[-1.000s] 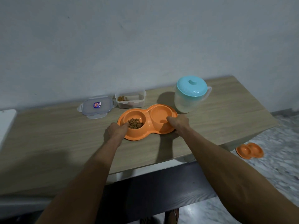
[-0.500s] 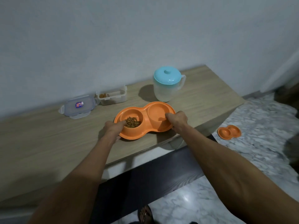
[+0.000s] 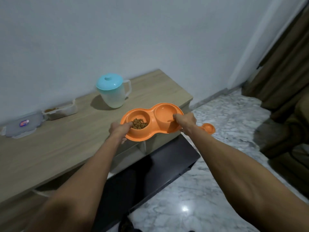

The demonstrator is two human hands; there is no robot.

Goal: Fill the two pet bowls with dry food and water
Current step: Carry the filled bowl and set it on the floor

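An orange double pet bowl (image 3: 153, 114) is held in the air over the right front edge of the wooden table (image 3: 50, 148). Its left cup holds brown dry food (image 3: 139, 123); its right cup looks like it holds clear water. My left hand (image 3: 119, 130) grips the bowl's left rim, thumb at the food cup. My right hand (image 3: 184, 120) grips the right rim. A clear pitcher with a light-blue lid (image 3: 112, 92) stands on the table behind. An open food container (image 3: 61, 110) with some kibble sits further left.
The container's lid (image 3: 21, 125) lies at the table's left. A second orange double bowl (image 3: 208, 128) rests on the marble floor (image 3: 217, 173), partly hidden by my right wrist. A dark low surface (image 3: 150, 171) lies under the table edge; brown furniture (image 3: 287, 131) stands right.
Both hands lifted the orange bowl off the table and carried it right, past the table's front edge. My view swung right, showing more floor.
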